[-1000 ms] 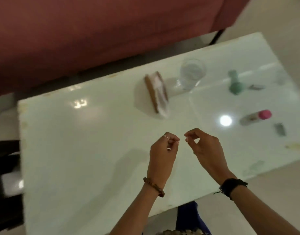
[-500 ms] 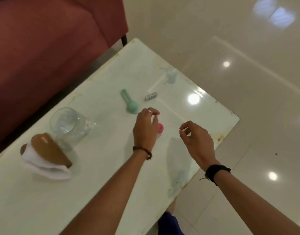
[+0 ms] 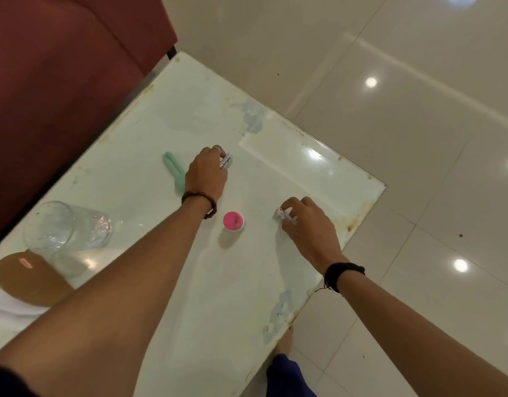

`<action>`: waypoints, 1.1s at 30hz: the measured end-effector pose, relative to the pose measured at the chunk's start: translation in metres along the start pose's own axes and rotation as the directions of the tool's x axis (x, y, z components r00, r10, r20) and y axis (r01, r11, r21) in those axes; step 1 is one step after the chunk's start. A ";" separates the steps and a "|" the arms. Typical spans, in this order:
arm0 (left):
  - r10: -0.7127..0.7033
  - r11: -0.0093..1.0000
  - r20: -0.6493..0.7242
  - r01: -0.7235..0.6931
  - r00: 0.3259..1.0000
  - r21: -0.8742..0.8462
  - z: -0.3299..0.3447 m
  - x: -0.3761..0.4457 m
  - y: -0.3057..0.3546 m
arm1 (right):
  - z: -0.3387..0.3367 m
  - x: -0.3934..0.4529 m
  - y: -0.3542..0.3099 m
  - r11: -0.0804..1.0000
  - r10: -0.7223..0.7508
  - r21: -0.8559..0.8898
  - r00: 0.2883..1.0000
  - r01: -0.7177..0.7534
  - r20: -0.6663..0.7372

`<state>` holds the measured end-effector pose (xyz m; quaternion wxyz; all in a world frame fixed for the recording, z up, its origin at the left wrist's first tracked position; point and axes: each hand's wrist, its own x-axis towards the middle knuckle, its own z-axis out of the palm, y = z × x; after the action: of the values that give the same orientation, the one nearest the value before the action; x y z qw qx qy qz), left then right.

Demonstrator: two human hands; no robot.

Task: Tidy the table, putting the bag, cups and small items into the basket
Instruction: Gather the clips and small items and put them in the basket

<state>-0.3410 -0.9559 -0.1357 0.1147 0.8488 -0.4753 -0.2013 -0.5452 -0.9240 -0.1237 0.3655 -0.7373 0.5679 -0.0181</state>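
My left hand (image 3: 207,172) reaches across the white table (image 3: 166,118) and pinches a small white labelled tube (image 3: 225,161) lying on it. Beside that hand lies a mint-green handled tool (image 3: 172,169). My right hand (image 3: 307,224) grips another small white item (image 3: 282,215) near the table's right edge. Between my arms stands a little bottle with a pink cap (image 3: 233,221). A clear glass (image 3: 65,228) lies at the left, next to a brown and white bag (image 3: 23,285). No basket is in view.
A dark red sofa (image 3: 60,81) runs along the table's far left side. Glossy tiled floor (image 3: 390,124) surrounds the table's corner and right edge. My foot and a blue trouser leg (image 3: 287,373) show below the near edge.
The view swung right and nearer. My left hand moved past the pink-capped bottle to the white tube. My right hand dropped to the table onto a small white item.
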 end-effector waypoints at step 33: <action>-0.886 0.455 -0.343 0.443 0.311 -0.772 -0.261 -0.661 -0.546 | 0.416 -0.478 -0.481 0.688 -0.695 0.682 0.495 0.249 0.521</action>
<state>-0.1165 -0.1064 0.0406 0.4251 0.8980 0.1132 -0.0065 -0.1345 -0.2597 0.0262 0.7288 -0.6769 0.0987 0.0303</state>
